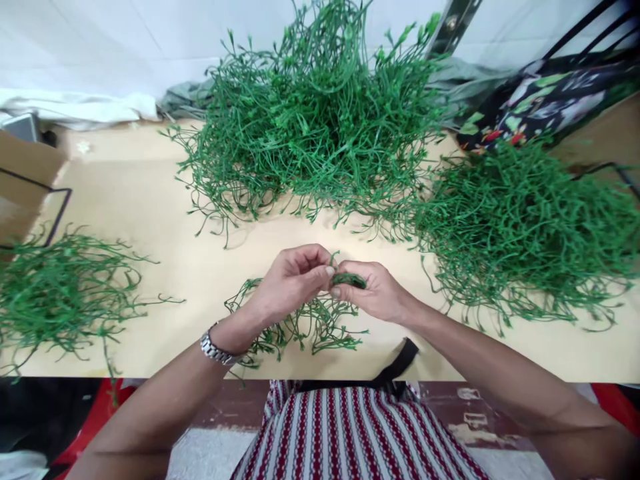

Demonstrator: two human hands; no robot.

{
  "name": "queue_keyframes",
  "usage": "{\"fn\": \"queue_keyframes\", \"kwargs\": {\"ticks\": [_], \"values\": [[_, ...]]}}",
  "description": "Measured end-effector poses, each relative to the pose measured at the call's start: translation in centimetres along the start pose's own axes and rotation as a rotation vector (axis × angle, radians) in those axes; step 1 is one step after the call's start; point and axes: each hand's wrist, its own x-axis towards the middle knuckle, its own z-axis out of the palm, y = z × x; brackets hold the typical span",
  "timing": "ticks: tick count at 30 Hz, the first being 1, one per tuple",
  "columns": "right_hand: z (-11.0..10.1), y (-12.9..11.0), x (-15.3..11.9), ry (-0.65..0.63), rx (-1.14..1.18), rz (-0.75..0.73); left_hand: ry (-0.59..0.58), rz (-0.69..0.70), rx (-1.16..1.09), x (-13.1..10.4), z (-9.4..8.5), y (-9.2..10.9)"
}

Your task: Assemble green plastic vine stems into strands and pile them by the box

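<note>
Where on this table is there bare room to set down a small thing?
Widest bare patch: the table at left, bordered by the left green pile, the white cloth and the big middle heap. A narrow strip lies between that heap and the left hand. Crowded: the right side, where the right pile meets the heap, and front centre, where a small bunch lies.

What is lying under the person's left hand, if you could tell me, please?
Loose green stems lie on the pale tabletop, showing past the lower edge of the left hand; whatever the hand itself covers cannot be seen.
</note>
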Motion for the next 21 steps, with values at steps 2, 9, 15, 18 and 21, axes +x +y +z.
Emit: {"fn": "queue_keyframes", "kwargs": {"ticks": [2, 9, 15, 18, 21], "values": [[-0.3, -0.2, -0.2, -0.005, -0.044, -0.043, -0.047, -0.009, 0.048, -0.2, -0.2, 0.1], [-1.6, -1.2, -1.1, 0.038, -0.304, -0.092, -0.215, -0.035, 0.256, -0.4, -0.5, 0.0], [-1.9, -1.7, -1.1, -0.087, -0.293, -0.061, -0.149, -0.045, 0.310, -0.5, -0.4, 0.1], [-1.9, -1.7, -1.0, -0.121, -0.294, -0.077, -0.149, -0.074, 0.316, -0.5, -0.3, 0.3], [-1.9, -2.0, -1.1, -0.226, -0.315, -0.178, -0.264, -0.080, 0.425, -1.1, -0.1, 0.7]]}}
